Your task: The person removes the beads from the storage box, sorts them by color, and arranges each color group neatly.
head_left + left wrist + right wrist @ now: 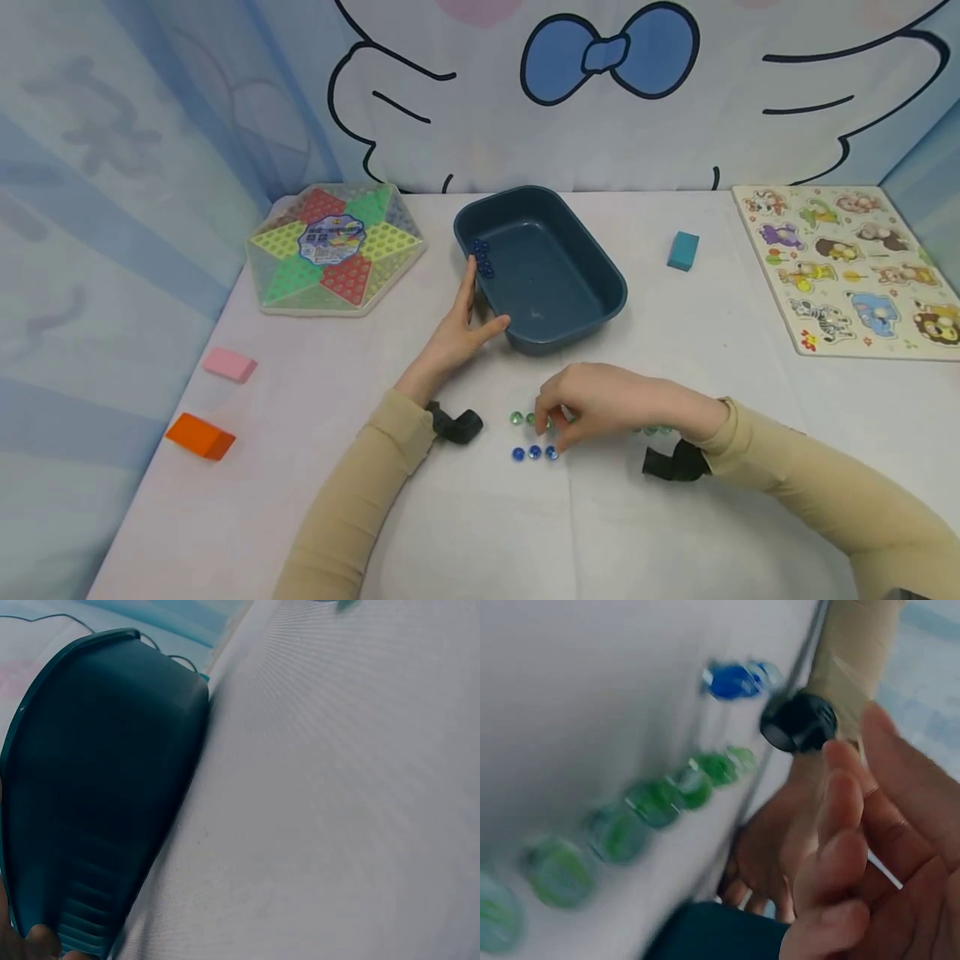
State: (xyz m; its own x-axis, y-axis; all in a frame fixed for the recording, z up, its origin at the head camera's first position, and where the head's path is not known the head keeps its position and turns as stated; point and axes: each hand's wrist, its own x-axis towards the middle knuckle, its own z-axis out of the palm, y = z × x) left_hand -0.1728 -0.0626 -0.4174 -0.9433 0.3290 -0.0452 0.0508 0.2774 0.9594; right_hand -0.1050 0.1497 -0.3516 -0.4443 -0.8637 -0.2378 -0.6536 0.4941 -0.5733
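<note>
A dark teal plastic basin (pixel 547 333) stands in the middle of the table. My left hand (pixel 452 333) rests against its left side, fingers along the wall and thumb at the near corner rim. Several dark blue marbles (pixel 483 260) lie inside along the basin's left wall. My right hand (pixel 600 400) hovers low over a row of green marbles (pixel 516 417), partly hiding it. Its thumb and forefinger are bent and apart, with nothing seen between them in the right wrist view. Three blue marbles (pixel 534 452) lie in a row nearer me, the rightmost beside my right thumb.
A hexagonal checkers box (pixel 390 279) lies back left. Pink (pixel 230 364) and orange (pixel 201 436) blocks sit at the left, a teal block (pixel 683 251) right of the basin. An animal puzzle board (pixel 840 329) lies at the right, and a printed curtain (pixel 480 142) hangs behind.
</note>
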